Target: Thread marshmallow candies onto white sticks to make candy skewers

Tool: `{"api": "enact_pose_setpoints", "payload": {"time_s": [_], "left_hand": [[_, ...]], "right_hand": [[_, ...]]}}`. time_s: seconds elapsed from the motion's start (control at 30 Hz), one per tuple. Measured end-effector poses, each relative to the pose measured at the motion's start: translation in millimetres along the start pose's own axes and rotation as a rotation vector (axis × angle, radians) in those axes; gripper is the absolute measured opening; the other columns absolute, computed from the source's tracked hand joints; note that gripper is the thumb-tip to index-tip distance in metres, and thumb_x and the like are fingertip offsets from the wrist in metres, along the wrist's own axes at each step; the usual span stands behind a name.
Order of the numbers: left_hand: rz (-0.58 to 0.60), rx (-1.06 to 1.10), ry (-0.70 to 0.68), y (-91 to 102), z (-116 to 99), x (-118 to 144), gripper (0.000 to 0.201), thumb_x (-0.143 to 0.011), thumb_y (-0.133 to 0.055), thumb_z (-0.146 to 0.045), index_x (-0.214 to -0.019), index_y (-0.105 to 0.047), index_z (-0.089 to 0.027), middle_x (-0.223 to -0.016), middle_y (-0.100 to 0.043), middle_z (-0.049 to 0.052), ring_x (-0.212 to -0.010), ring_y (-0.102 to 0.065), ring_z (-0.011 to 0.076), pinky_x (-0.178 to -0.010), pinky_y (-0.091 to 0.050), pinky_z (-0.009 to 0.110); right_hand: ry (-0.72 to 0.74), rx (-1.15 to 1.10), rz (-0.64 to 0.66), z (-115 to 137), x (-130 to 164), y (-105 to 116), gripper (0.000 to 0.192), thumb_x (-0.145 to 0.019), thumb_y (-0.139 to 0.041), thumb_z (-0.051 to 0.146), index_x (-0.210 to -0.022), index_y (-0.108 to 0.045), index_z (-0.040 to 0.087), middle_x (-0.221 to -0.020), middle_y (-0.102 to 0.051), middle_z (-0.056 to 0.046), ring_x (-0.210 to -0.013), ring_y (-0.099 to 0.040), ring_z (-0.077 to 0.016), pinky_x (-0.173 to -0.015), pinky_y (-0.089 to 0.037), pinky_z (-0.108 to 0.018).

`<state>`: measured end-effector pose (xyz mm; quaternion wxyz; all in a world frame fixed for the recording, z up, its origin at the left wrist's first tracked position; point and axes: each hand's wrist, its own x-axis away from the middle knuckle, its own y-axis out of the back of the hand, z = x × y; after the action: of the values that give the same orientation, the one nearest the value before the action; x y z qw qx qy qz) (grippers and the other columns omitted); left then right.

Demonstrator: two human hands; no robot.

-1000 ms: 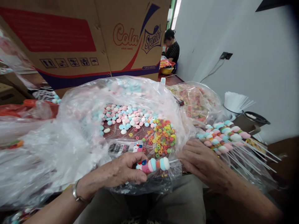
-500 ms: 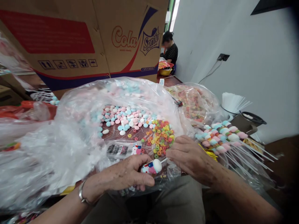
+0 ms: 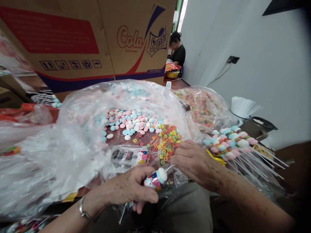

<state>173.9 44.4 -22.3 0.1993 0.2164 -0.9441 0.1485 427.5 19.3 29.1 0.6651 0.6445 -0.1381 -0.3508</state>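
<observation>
Since a moment ago your left hand [image 3: 126, 189] has tipped the candy skewer [image 3: 155, 178] lower and closer to your lap, and your right hand [image 3: 191, 160] has slid in toward the pile of coloured ring candies [image 3: 167, 142]. Your left hand is clenched around the skewer, its white end pointing at your right hand, whose curled fingertips seem to pinch the thin stick, just beside the open clear plastic bag [image 3: 80, 142] of pink and blue sweets. Finished skewers [image 3: 230, 142] lie behind your right hand.

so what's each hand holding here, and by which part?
Left hand grips the candy skewer around its stacked candies. Right hand pinches the skewer's white stick at the exposed end.
</observation>
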Motion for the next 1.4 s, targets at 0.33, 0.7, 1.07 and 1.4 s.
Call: {"api": "enact_pose_setpoints", "payload": {"time_s": [0.33,0.7,1.07,1.4], "left_hand": [[-0.023,0.023,-0.003,-2.9,12,-1,0.046,-0.068,-0.086,-0.038,-0.096,-0.054,-0.02,-0.061,-0.061,-0.008,-0.048,-0.054,0.0081,-0.046,-0.038,0.016],[-0.05,0.059,0.044,7.1,15,0,0.058,-0.057,-0.093,-0.046,-0.092,-0.054,-0.021,-0.054,-0.061,-0.008,-0.044,-0.055,0.0084,-0.039,-0.037,0.013],[0.01,0.257,0.038,-0.8,17,-6,0.053,-0.052,-0.096,-0.036,-0.085,-0.057,-0.02,-0.053,-0.068,-0.006,-0.035,-0.057,0.0086,-0.034,-0.045,0.014],[0.163,0.294,0.073,1.0,17,-7,0.053,-0.047,-0.099,-0.037,-0.078,-0.059,-0.018,-0.052,-0.07,-0.004,-0.032,-0.058,0.0098,-0.03,-0.047,0.015]], "right_hand": [[-0.06,-0.012,0.085,7,-10,10,0.026,-0.098,-0.046,0.012,-0.076,-0.059,0.017,-0.075,-0.06,-0.003,-0.072,-0.047,-0.0173,-0.07,-0.032,-0.03],[0.0,-0.04,0.089,11,-13,2,0.026,-0.098,-0.048,0.016,-0.076,-0.06,0.017,-0.074,-0.061,-0.002,-0.072,-0.046,-0.0165,-0.071,-0.032,-0.031],[0.009,0.0,-0.051,13,-11,1,0.029,-0.098,-0.046,0.011,-0.073,-0.059,0.018,-0.071,-0.058,-0.002,-0.071,-0.044,-0.0168,-0.07,-0.029,-0.032],[0.069,-0.025,-0.048,14,-11,3,0.025,-0.097,-0.047,0.011,-0.076,-0.058,0.019,-0.071,-0.058,-0.001,-0.07,-0.044,-0.0168,-0.072,-0.031,-0.031]]}}
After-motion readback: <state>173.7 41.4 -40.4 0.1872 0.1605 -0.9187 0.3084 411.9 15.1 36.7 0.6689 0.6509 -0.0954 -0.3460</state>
